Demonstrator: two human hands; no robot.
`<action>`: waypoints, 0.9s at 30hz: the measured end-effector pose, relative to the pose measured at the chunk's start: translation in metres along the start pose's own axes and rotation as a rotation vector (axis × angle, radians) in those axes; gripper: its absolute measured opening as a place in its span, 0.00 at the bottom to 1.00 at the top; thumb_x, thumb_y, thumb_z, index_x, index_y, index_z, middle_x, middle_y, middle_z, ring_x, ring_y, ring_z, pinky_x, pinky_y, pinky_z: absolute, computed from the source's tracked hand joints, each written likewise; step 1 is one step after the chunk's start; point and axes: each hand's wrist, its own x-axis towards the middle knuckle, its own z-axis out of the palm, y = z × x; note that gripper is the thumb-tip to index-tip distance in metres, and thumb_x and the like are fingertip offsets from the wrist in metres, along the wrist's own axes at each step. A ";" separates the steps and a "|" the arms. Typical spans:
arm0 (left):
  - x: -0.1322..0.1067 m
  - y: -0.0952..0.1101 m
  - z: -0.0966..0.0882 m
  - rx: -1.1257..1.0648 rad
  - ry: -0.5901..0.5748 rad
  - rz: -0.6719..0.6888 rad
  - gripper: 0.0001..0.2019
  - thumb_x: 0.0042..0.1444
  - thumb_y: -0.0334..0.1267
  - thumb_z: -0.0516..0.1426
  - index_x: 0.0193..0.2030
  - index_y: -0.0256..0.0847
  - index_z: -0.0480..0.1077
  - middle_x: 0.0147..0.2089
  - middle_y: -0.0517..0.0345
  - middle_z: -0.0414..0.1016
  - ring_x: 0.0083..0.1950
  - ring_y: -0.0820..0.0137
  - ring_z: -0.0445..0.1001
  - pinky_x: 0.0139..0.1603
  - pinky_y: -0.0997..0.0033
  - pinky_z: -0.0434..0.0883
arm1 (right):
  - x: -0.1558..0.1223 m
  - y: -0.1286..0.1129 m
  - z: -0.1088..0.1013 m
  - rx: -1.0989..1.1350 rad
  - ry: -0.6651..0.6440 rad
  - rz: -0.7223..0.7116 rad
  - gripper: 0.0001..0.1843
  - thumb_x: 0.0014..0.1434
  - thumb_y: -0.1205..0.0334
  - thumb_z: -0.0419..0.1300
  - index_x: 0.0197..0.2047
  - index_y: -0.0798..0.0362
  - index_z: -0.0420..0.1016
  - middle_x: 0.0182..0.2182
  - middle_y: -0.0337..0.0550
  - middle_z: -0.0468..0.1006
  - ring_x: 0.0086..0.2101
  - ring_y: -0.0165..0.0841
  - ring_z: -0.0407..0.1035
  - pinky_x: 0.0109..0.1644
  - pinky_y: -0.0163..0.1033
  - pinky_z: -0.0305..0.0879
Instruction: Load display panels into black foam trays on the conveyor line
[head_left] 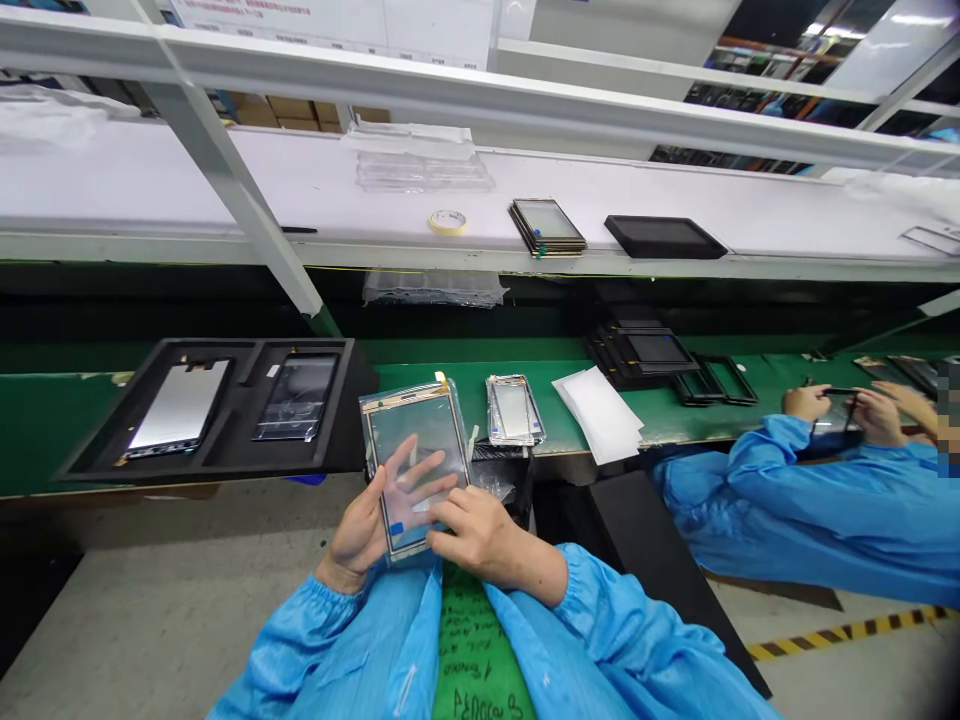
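Film-covered glass touch panel (435, 420) held over green bench (405, 372) edge. Left hand (364, 525) spread, apparently behind panel; right hand (480, 525) pinching lower edge. Judged light, stiff, fragile, slippery; best taken by edges.

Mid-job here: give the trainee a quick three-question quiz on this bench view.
1. True or false: the left hand and the right hand both touch the clear panel.
2. Where does the silver-faced panel lie? A) in the black foam tray B) in the right hand C) on the upper white shelf
3. What lies just right of the small stack of panels on the green bench?

Key: 1 true; 2 A; 3 white sheets
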 end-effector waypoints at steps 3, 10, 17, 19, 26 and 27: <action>-0.001 0.001 -0.004 0.007 -0.019 -0.001 0.27 0.68 0.58 0.50 0.72 0.64 0.58 0.73 0.52 0.66 0.70 0.47 0.67 0.65 0.39 0.65 | -0.001 -0.006 0.003 -0.039 -0.057 -0.037 0.13 0.70 0.66 0.57 0.31 0.52 0.70 0.32 0.40 0.75 0.32 0.31 0.64 0.33 0.40 0.56; -0.006 -0.010 -0.009 0.120 -0.077 -0.029 0.42 0.51 0.57 0.68 0.71 0.60 0.61 0.74 0.47 0.62 0.73 0.42 0.62 0.68 0.39 0.64 | -0.010 -0.010 0.013 0.212 -0.002 0.184 0.13 0.73 0.66 0.48 0.38 0.53 0.69 0.31 0.43 0.77 0.33 0.31 0.72 0.36 0.35 0.67; -0.007 -0.027 -0.013 0.320 -0.123 -0.151 0.40 0.56 0.31 0.67 0.73 0.56 0.59 0.71 0.44 0.67 0.68 0.43 0.69 0.62 0.39 0.71 | -0.011 0.043 -0.024 0.897 0.355 0.961 0.10 0.72 0.53 0.54 0.40 0.49 0.65 0.23 0.32 0.74 0.18 0.25 0.66 0.22 0.29 0.63; -0.005 -0.027 -0.016 0.312 -0.126 -0.142 0.36 0.58 0.32 0.66 0.71 0.54 0.62 0.70 0.41 0.69 0.67 0.43 0.71 0.61 0.39 0.73 | -0.019 0.081 -0.051 0.835 0.745 1.074 0.12 0.68 0.51 0.59 0.41 0.49 0.64 0.27 0.33 0.76 0.21 0.25 0.69 0.25 0.30 0.67; 0.000 -0.029 -0.019 0.301 -0.035 -0.137 0.25 0.62 0.37 0.63 0.65 0.46 0.69 0.67 0.37 0.71 0.60 0.47 0.77 0.55 0.46 0.76 | -0.067 0.136 -0.088 0.040 0.799 1.026 0.15 0.66 0.50 0.60 0.45 0.52 0.76 0.44 0.48 0.79 0.47 0.38 0.75 0.57 0.52 0.71; 0.001 -0.031 -0.019 0.296 -0.035 -0.141 0.24 0.62 0.38 0.63 0.65 0.46 0.70 0.66 0.38 0.73 0.60 0.47 0.77 0.55 0.46 0.76 | -0.068 0.130 -0.080 0.129 0.649 1.027 0.15 0.65 0.49 0.60 0.45 0.52 0.78 0.44 0.49 0.79 0.48 0.39 0.74 0.57 0.52 0.71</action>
